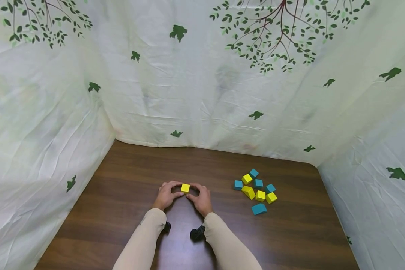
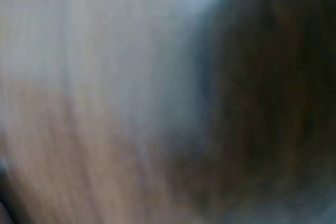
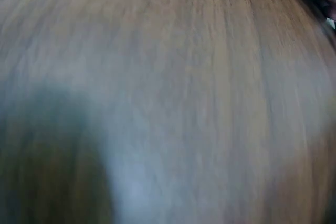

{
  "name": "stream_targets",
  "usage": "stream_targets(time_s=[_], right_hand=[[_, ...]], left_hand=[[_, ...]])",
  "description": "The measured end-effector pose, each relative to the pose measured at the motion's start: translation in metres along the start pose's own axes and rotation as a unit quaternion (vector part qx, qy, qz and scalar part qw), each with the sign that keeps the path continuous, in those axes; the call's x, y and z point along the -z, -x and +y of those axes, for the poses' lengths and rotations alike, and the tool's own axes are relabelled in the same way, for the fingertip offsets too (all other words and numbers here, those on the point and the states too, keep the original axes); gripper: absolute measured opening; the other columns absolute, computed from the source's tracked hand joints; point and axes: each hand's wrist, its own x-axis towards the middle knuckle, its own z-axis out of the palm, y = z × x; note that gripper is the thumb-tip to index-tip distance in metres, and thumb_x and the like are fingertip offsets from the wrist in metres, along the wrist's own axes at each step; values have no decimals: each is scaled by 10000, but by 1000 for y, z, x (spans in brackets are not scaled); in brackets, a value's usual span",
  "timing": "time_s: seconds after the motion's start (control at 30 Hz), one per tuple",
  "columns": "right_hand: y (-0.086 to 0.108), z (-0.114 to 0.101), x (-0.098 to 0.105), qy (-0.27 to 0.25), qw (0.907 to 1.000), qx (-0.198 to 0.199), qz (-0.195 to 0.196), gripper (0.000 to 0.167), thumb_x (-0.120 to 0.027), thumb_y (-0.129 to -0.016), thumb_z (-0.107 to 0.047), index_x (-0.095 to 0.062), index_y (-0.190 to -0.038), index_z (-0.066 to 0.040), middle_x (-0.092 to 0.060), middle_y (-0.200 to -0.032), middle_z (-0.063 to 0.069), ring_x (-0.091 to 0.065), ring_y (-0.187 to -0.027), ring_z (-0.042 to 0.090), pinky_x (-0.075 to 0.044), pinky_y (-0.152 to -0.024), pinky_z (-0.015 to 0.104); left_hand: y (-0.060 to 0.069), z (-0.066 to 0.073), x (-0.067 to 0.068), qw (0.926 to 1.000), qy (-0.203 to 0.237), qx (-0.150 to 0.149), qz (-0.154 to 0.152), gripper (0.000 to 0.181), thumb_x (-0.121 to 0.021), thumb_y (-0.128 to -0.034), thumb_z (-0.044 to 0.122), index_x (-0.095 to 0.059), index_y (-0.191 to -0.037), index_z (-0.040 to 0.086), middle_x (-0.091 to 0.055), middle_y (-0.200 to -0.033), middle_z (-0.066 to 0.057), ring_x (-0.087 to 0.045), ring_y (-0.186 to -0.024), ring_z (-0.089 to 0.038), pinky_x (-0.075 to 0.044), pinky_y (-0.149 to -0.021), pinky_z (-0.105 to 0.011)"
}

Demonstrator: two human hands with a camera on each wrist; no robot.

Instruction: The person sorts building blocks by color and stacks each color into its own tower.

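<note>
In the head view, a small yellow block (image 1: 185,188) is at the middle of the brown wooden table, between the two hands. From the left side, the left hand (image 1: 166,195) holds it with fingertips and thumb. Opposite, the right hand (image 1: 201,198) grips the block's right side in the same way, its thumb at the near corner. Whether the block touches the tabletop cannot be told. Both wrist views show only blurred wood grain and dark shadow, without the block.
Right of the hands lies a loose group of yellow blocks (image 1: 260,195) and blue blocks (image 1: 258,183), several of each. A longer blue block (image 1: 259,209) lies nearer the front. White cloth (image 1: 195,93) with green leaf prints encloses the table's back and sides.
</note>
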Motion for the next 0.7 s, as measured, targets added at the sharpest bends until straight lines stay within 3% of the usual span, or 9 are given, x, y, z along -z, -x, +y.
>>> stream_targets(time_s=[0.17, 0.37, 0.7], right_hand=[[2, 0, 13, -322, 9994, 147, -30, 380, -803, -784, -123, -687, -1140, -55, -699, -1073, 78, -622, -1003, 256, -471, -903, 423], [9, 1, 38, -359, 9993, -30, 74, 410, -786, -804, -123, -662, -1190, -61, -689, -1119, 83, -608, -1036, 276, -469, -898, 468], [26, 16, 103, -152, 9988, -195, 420, 406, -767, -826, -149, -653, -1209, -79, -671, -1149, 48, -585, -1031, 289, -466, -894, 488]], left_hand=[[0, -2, -1, 9999, 2, -117, 88, 340, -791, -786, 148, -710, -1110, 85, -661, -1167, -99, -505, -1032, -320, -317, -939, -513], [0, -3, -1, 9997, 92, -154, 135, 351, -796, -778, 132, -707, -1112, 75, -661, -1174, -105, -505, -1027, -321, -316, -926, -498], [1, -5, -2, 9996, 69, -225, 147, 351, -792, -784, 134, -703, -1117, 69, -659, -1174, -115, -505, -1007, -314, -316, -908, -496]])
